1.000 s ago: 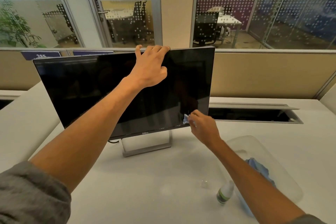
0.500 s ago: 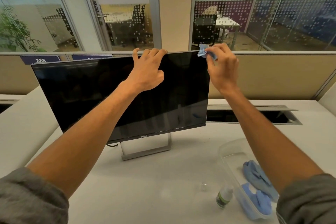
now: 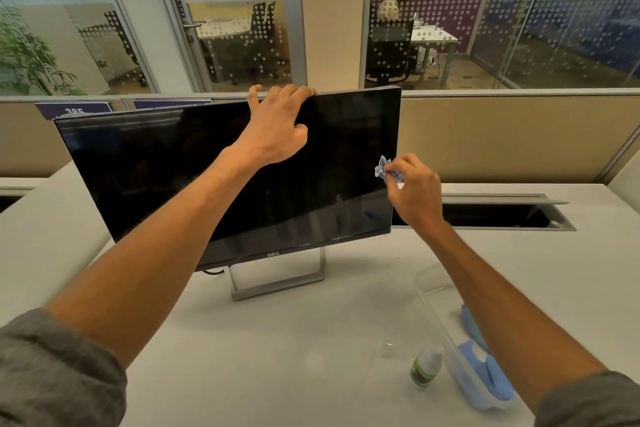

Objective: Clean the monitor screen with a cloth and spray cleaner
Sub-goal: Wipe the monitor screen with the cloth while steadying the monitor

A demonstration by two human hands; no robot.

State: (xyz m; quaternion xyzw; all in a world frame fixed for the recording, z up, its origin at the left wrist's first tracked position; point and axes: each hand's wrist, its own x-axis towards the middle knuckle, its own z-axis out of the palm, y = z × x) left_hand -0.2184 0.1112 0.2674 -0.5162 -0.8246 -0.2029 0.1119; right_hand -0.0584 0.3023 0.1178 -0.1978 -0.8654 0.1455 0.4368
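A black monitor (image 3: 156, 177) on a silver stand sits on the white desk, its screen dark. My left hand (image 3: 277, 128) grips the monitor's top edge near the middle, fingers hooked over it. My right hand (image 3: 414, 192) pinches a small bunched blue cloth (image 3: 382, 168) against the screen's right edge, about halfway up. A small white spray bottle (image 3: 425, 367) with a green label stands on the desk at the lower right, untouched.
A clear plastic tray (image 3: 433, 282) holding more blue cloths (image 3: 485, 374) lies right of the bottle, partly under my right forearm. An open cable trough (image 3: 502, 217) runs behind the monitor. A beige partition and glass walls rise behind the desk.
My right hand swept the cloth from the screen's lower right up to the top right corner, then came back down to mid-height on the right edge. The left hand stayed on the top edge.
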